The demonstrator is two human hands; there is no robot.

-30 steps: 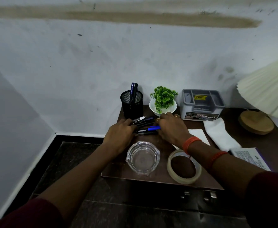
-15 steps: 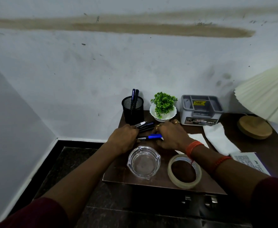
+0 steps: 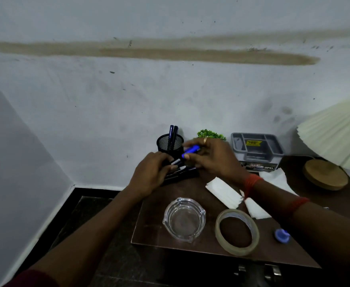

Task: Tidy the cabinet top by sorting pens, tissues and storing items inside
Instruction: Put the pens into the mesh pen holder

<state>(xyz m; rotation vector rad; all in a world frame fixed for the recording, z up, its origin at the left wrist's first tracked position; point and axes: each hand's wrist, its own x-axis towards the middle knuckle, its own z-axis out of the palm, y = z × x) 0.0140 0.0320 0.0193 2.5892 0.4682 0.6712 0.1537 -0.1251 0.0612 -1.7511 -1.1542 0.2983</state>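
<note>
Just above frame centre, the left hand (image 3: 149, 175) fingers clench a bundle of dark pens (image 3: 180, 172) while the right hand (image 3: 213, 157) fingers pinch a blue pen (image 3: 190, 151); best square the ends, then drop them upright into the mesh cup (image 3: 165, 142) just behind.

The right hand (image 3: 212, 157) hides most of the plant (image 3: 210, 134).

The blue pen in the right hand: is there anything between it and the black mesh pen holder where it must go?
Nothing visible blocks it. The blue pen in the right hand is beside the mesh pen holder, whose open top holds only two pens at its centre.
</note>
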